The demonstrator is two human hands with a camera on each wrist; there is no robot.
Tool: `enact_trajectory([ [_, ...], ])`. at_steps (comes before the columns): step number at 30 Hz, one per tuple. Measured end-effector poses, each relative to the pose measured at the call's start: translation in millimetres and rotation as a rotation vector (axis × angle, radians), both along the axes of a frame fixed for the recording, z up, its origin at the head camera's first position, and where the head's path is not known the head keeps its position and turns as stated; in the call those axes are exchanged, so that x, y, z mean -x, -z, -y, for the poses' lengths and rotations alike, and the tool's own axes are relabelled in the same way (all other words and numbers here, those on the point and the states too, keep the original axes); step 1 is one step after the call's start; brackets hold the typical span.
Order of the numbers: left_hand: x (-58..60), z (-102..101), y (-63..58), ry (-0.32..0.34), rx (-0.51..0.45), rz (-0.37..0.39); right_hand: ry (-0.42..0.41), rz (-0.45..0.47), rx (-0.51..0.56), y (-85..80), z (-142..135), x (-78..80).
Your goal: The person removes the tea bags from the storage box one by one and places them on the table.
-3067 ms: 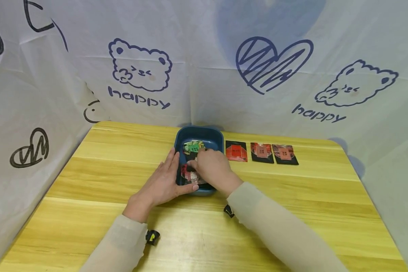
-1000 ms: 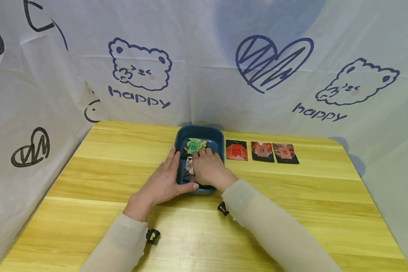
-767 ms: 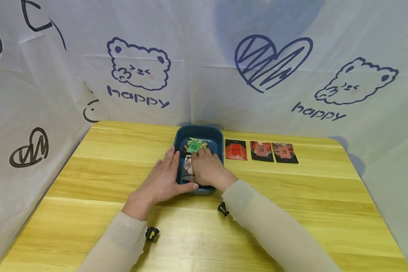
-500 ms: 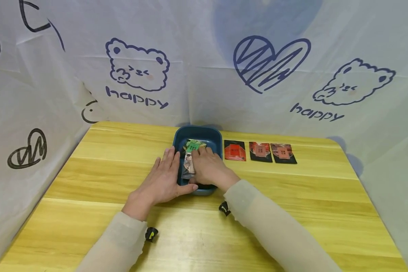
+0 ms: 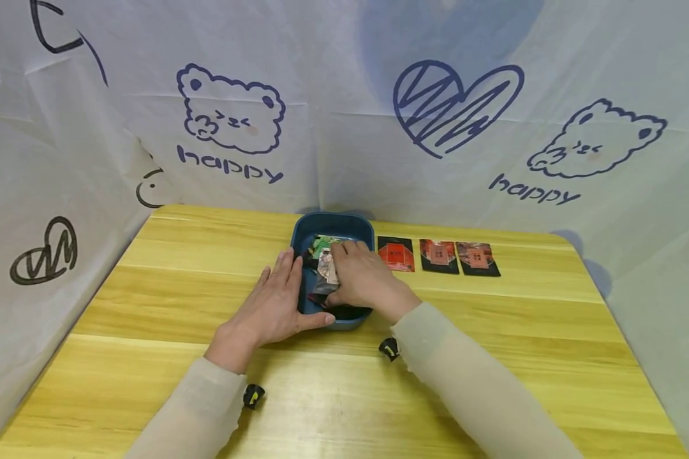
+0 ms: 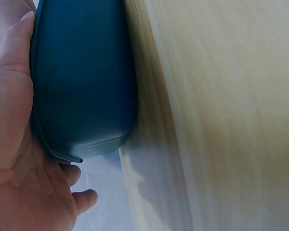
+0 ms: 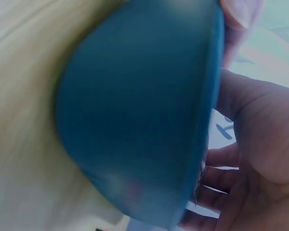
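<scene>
Right hand [image 5: 364,274] reaches in, fingers pinching a shiny grey-and-pink packet [image 5: 325,273] inside the deep-blue rectangular plastic tub [image 5: 333,224]; left hand [image 5: 270,303], fingers straight, thumb spread, rests against it; yellow wood-grain tabletop [image 5: 494,338] beneath.

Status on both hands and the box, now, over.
Left hand rests against blue box. Right hand grips pale packet. Green packet partly covered in box; red packets right of box. No obstruction seen.

The bin [image 5: 334,223] looks smooth plastic, the packets [image 5: 326,273] glossy, the tabletop [image 5: 316,395] softly shiny wood.
</scene>
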State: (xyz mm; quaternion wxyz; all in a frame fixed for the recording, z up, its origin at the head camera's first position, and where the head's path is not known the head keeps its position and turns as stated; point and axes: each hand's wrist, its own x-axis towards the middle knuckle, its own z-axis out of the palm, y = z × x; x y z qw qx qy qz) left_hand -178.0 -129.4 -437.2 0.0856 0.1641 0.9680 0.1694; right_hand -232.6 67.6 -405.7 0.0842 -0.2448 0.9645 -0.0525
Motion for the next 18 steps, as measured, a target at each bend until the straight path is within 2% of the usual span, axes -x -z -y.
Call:
enact_trajectory([
  [6, 0.0, 0.0, 1.7, 0.002, -0.008, -0.009, -0.009, -0.007, 0.051, -8.5, -19.6, -5.0],
  [18, -0.2, -0.2, 4.0, -0.007, -0.041, -0.01, 0.075, 0.035, 0.138, -25.2, -83.3, -16.9],
])
